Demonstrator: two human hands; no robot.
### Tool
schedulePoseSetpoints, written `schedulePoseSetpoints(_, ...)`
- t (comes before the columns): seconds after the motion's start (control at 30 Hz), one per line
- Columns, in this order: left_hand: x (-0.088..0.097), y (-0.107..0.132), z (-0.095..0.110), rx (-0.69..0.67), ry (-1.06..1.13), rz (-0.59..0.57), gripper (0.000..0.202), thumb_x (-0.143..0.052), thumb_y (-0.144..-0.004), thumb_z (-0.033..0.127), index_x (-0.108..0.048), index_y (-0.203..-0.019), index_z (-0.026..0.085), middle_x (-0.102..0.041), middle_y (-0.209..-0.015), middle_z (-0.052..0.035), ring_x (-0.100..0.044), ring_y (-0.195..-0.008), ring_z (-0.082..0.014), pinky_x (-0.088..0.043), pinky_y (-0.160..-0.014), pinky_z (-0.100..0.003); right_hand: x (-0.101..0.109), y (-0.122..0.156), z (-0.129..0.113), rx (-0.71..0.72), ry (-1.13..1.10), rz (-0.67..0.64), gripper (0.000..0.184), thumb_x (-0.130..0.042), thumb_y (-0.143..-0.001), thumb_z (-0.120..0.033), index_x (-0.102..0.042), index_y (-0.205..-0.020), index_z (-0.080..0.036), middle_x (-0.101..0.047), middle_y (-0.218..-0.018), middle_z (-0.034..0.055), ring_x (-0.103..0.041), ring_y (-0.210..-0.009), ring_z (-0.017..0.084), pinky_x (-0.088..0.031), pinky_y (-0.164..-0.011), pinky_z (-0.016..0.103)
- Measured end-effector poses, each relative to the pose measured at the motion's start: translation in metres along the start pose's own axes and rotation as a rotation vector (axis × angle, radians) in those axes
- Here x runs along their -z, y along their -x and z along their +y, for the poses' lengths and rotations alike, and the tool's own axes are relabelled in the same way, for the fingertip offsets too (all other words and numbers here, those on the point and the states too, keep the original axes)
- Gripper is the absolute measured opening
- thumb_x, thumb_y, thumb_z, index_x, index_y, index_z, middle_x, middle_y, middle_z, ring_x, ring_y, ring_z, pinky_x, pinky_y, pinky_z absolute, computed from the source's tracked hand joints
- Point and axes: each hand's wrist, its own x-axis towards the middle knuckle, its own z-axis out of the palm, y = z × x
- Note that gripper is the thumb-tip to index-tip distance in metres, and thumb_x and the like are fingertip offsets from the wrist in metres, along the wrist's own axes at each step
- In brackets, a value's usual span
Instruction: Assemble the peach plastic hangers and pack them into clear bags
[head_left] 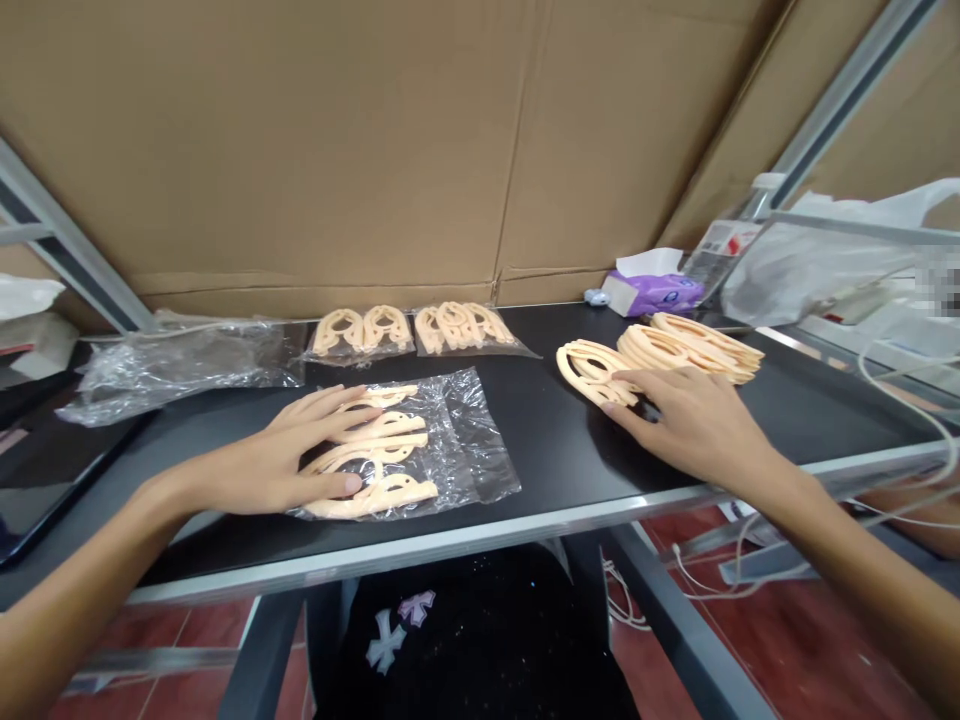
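My left hand [300, 455] lies flat, fingers stretched, on a clear plastic bag [465, 450] that holds several peach plastic hanger-shaped pieces [375, 470]. My right hand [690, 420] reaches to a loose stack of the same peach pieces [592, 370] on the black table [555, 450]; its fingertips rest on the stack's near edge, fingers extended. A larger fanned pile of the pieces [697, 345] lies just behind that hand.
Two filled bags [364, 330] [461, 328] lie at the table's back by the cardboard wall [375, 150]. A heap of empty clear bags [172, 365] sits back left. A purple tissue pack [652, 290] and white plastic bag [825, 250] are at right.
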Motion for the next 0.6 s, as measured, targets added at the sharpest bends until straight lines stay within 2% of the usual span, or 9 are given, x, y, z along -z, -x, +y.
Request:
schedulePoseSetpoints(0.17,0.001,-0.001,0.004,-0.023,0.04,0.032,0.078,-0.056,-0.093,0.074,-0.038,-0.161,0.04,-0.023,-0.174,0.0,-0.017,-0.16,-0.0395,-0.025,-0.126,-0.063,0.005,-0.001,-0.003,-0.019,0.067,-0.047,0.043,-0.051,-0.096,-0.053,-0.077,-0.104,-0.019,-0.08,-0.106,0.0161,-0.07,-0.101,0.043,-0.047,-0.08,0.051)
schedulePoseSetpoints(0.27,0.001,-0.001,0.003,-0.036,0.072,0.063,0.076,-0.055,-0.094,0.072,-0.041,-0.16,0.037,-0.027,-0.173,-0.0023,-0.021,-0.159,-0.0382,-0.027,-0.126,-0.061,0.009,-0.003,-0.005,-0.012,0.109,-0.047,0.039,-0.053,-0.094,-0.051,-0.077,-0.097,-0.02,-0.08,-0.098,0.0161,-0.072,-0.095,0.042,-0.046,-0.075,0.047)
schedulePoseSetpoints(0.43,-0.002,-0.003,0.0,-0.045,0.144,0.088,0.073,-0.054,-0.096,0.069,-0.041,-0.16,0.035,-0.029,-0.172,-0.0042,-0.027,-0.157,-0.0355,-0.035,-0.124,-0.055,0.016,-0.01,-0.002,-0.091,0.22,-0.118,0.037,-0.061,-0.083,-0.052,-0.076,-0.094,-0.019,-0.076,-0.082,0.016,-0.07,-0.076,0.04,-0.036,-0.058,0.039)
schedulePoseSetpoints(0.5,-0.002,-0.003,0.001,-0.044,0.17,0.093,0.072,-0.054,-0.097,0.068,-0.041,-0.16,0.035,-0.028,-0.173,-0.004,-0.03,-0.156,-0.0345,-0.04,-0.122,-0.052,0.019,-0.012,0.003,-0.111,0.169,-0.139,0.037,-0.064,-0.079,-0.053,-0.074,-0.095,-0.022,-0.075,-0.076,0.0126,-0.069,-0.072,0.037,-0.037,-0.058,0.039)
schedulePoseSetpoints(0.6,-0.001,-0.004,0.003,-0.052,0.18,0.1,0.071,-0.055,-0.098,0.067,-0.041,-0.159,0.034,-0.029,-0.172,-0.0043,-0.028,-0.157,-0.0346,-0.042,-0.121,-0.051,0.024,-0.013,0.006,-0.11,-0.124,-0.108,0.031,-0.069,-0.072,-0.051,-0.071,-0.091,-0.026,-0.075,-0.076,0.0073,-0.067,-0.067,0.031,-0.044,-0.061,0.04)
